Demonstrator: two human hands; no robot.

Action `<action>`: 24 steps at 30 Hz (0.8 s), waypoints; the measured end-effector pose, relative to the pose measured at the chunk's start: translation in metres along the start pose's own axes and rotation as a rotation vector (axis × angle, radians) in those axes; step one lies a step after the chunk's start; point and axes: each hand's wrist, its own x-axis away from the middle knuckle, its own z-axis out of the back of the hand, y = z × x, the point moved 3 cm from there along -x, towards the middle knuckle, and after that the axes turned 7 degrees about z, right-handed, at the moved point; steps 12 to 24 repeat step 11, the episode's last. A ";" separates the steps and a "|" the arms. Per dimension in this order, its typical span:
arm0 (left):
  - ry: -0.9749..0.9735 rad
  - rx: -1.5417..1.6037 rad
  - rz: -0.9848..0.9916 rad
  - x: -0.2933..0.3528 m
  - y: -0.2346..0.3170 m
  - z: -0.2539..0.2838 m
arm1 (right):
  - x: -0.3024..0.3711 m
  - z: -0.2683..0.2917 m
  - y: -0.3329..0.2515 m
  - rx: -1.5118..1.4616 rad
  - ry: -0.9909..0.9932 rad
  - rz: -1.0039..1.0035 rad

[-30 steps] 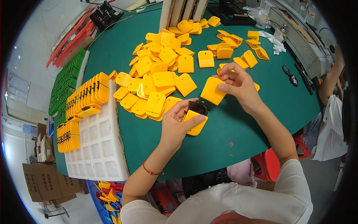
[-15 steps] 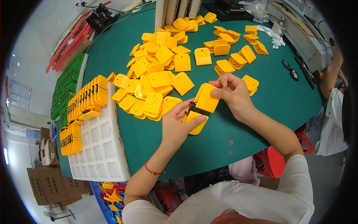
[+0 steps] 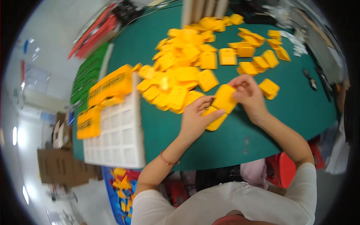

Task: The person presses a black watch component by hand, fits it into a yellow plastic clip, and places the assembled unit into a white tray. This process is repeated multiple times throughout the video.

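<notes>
Over the near middle of the table, my left hand point(image 3: 195, 117) grips the lower half of a yellow plastic clip point(image 3: 225, 99), its thumb lying across the front. The clip has two rounded yellow halves, with a small dark part at the left of the seam between them. My right hand point(image 3: 249, 95) pinches the clip's upper right edge between thumb and fingers; motion blurs the fingertips. Just beyond my hands spreads a heap of loose yellow plastic pieces point(image 3: 183, 73), and a single yellow piece point(image 3: 269, 89) lies to the right of my right hand.
At left, a white gridded foam tray point(image 3: 117, 144) carries rows of yellow clips point(image 3: 112, 85) with dark parts. Green clips point(image 3: 88, 73) stand behind. A blue bin point(image 3: 112, 197) of coloured pieces sits below the table's left edge. A red stool point(image 3: 282, 170) is at right.
The whole view has shifted, moving the scene rightward and blurring it. Between the clip's halves, the black part that showed broadly is now mostly hidden, and the halves sit closer together.
</notes>
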 end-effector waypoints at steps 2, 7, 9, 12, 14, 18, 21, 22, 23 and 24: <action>0.062 -0.085 -0.149 0.004 0.010 0.006 | 0.001 -0.005 -0.001 -0.052 -0.077 0.024; 0.346 -0.638 -0.462 0.034 0.091 0.063 | 0.002 -0.001 -0.008 -0.007 -0.126 -0.046; 0.569 -0.828 -0.399 0.054 0.123 0.111 | 0.002 -0.004 -0.009 0.003 -0.124 -0.055; 0.813 -1.047 -0.313 0.079 0.146 0.170 | 0.002 -0.007 -0.007 0.013 -0.116 -0.063; 0.813 -1.047 -0.313 0.079 0.146 0.170 | 0.002 -0.007 -0.007 0.013 -0.116 -0.063; 0.813 -1.047 -0.313 0.079 0.146 0.170 | 0.002 -0.007 -0.007 0.013 -0.116 -0.063; 0.813 -1.047 -0.313 0.079 0.146 0.170 | 0.002 -0.007 -0.007 0.013 -0.116 -0.063; 0.813 -1.047 -0.313 0.079 0.146 0.170 | 0.002 -0.007 -0.007 0.013 -0.116 -0.063; 0.813 -1.047 -0.313 0.079 0.146 0.170 | 0.002 -0.007 -0.007 0.013 -0.116 -0.063; 0.813 -1.047 -0.313 0.079 0.146 0.170 | 0.002 -0.007 -0.007 0.013 -0.116 -0.063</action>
